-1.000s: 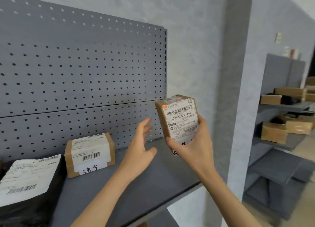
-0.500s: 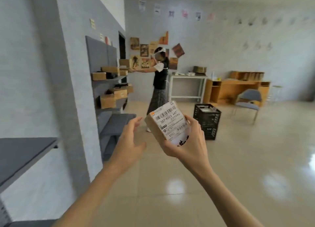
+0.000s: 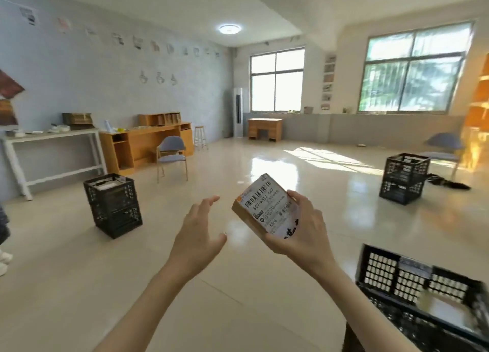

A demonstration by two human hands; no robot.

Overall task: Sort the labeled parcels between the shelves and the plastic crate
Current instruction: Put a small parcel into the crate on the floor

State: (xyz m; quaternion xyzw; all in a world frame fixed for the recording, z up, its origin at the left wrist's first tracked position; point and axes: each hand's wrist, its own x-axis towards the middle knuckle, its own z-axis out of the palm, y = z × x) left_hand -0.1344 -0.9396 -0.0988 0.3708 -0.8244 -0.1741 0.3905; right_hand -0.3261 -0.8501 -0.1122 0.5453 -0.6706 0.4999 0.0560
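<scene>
Two hands are raised in front of me over the shiny floor (image 3: 264, 312). My right hand (image 3: 304, 232) grips a small cardboard parcel (image 3: 267, 208) from below, thumb at its lower edge and fingers curled over its far side. The parcel is tilted, its white label turned up toward me, with barcodes and the code 507-K503 447 readable. My left hand (image 3: 197, 235) is at about 9 o'clock from the parcel, near it but apart — fingers spread and only slightly bent, holding nothing.

At about 4 o'clock from the parcel, near me at the lower right, I see a black plastic crate (image 3: 412, 277), its rim toward me; what lies inside is blurred. Another black crate stack (image 3: 113, 206) stands at 9 o'clock, well apart, with something pale on top. A third black stack (image 3: 404, 178) stands at 2 o'clock — just beside a blue chair (image 3: 444, 148).
</scene>
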